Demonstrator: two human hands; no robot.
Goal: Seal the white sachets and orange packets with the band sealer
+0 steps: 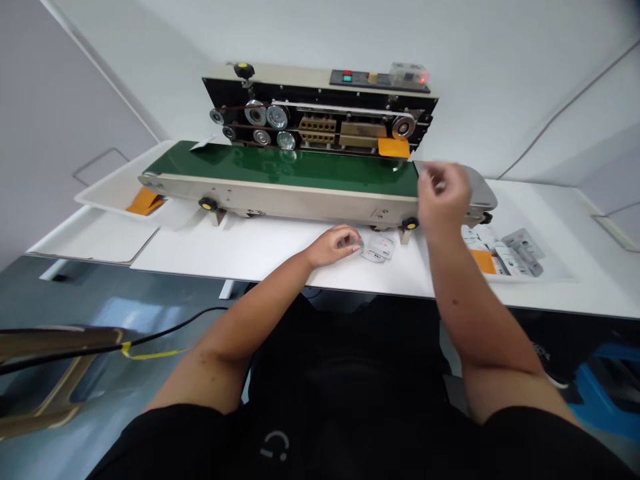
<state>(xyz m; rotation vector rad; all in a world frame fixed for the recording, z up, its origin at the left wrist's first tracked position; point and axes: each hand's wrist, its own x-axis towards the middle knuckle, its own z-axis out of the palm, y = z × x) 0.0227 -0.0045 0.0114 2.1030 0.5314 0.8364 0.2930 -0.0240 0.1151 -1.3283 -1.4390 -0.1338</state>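
My left hand [336, 247] rests low over the white table, its fingers curled and closed on what looks like a clear plastic packet. Right beside its fingertips lie clear packets [381, 247] with small print, overlapping one another. My right hand [445, 193] is raised in front of the right end of the band sealer [320, 120], fingers bent and smeared by motion. Whether it holds anything is not clear. Just left of it, an orange packet [394, 147] sits upright at the sealer's intake, above the green conveyor belt [280, 168].
A pale packet [203, 143] lies on the belt's left end. At the left a white bin [100, 193] holds orange packets [145, 200]. On the right, a tray holds several printed packets [510, 257]. A black cable [190, 323] hangs beyond the table's front edge.
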